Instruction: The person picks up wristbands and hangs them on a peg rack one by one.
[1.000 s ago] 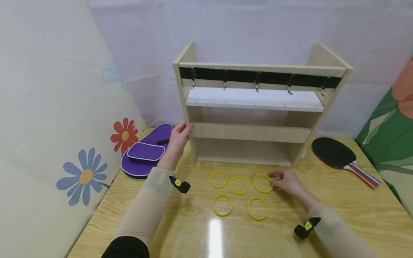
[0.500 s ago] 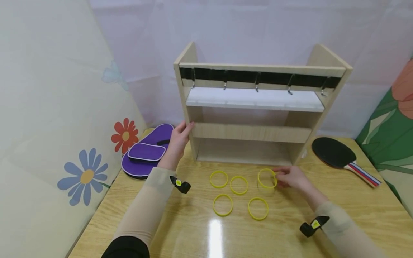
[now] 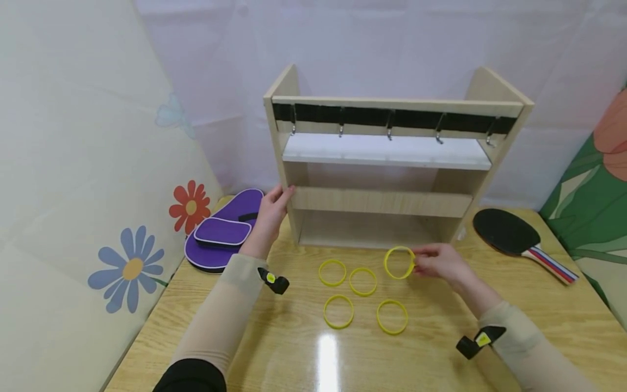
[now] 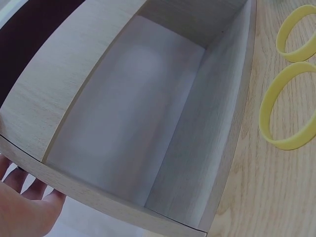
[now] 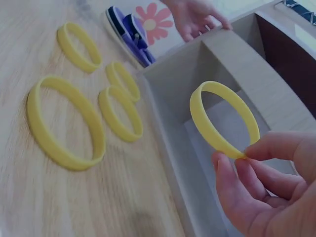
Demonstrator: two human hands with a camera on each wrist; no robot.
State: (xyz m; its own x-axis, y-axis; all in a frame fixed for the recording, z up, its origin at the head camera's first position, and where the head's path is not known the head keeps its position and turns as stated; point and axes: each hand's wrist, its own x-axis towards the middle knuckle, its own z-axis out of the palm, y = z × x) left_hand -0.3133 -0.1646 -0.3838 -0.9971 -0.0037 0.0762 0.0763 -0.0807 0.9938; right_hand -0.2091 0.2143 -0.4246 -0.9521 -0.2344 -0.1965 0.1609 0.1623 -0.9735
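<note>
My right hand (image 3: 443,265) pinches a thin yellow silicone wristband (image 5: 198,117) between thumb and fingertips. The band stands tilted above the table, in front of the shelf's lower right part. With its thumb at the front edge and fingers along the outer face, my left hand (image 3: 268,220) holds the left side panel of a pale wooden shelf unit (image 3: 382,201). Several more yellow wristbands (image 3: 338,326) lie flat on the table in two loose rows. Across the shelf's top front runs a black strip (image 3: 367,115) with several small metal hooks (image 3: 389,133).
A purple paddle case (image 3: 222,231) leans at the left beside my left forearm. To the right of the shelf lies a black table tennis paddle (image 3: 506,231) with a striped handle. The wood-grain table (image 3: 274,337) is bounded by white cloth and flower-printed walls.
My right hand has picked one wristband up off the table and raised it toward the shelf, tipping it upright. The left hand stays on the side panel.
</note>
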